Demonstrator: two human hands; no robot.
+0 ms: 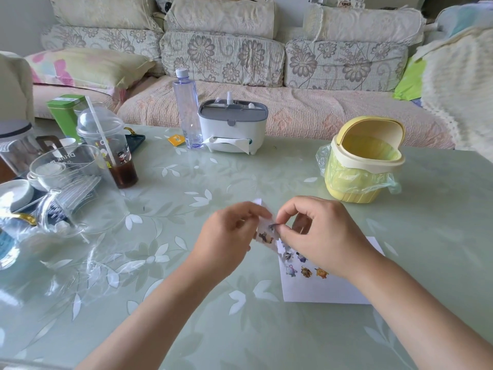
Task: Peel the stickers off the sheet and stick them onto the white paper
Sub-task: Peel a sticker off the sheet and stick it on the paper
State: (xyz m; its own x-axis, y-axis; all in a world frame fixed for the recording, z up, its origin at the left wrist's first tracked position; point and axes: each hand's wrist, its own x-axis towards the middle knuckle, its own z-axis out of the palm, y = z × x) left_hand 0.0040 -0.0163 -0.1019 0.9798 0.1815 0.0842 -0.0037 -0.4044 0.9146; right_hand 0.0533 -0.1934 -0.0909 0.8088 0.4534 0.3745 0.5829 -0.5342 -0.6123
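Observation:
A small sticker sheet (265, 233) with cartoon figures is held up above the table between both hands. My left hand (226, 236) grips its left side with curled fingers. My right hand (317, 233) pinches a sticker at the sheet's right edge between thumb and forefinger. Below the right hand lies the white paper (325, 289) on the green table, with several cartoon stickers (306, 271) stuck in rows on its upper left part. My right wrist covers part of the paper.
A yellow lidded bin (365, 161) with a bag stands at the back right. A white tissue box (232, 126) and a clear bottle (188, 110) stand at the back. Cups, a glass jug (80, 188) and dishes crowd the left side. A sofa lies beyond.

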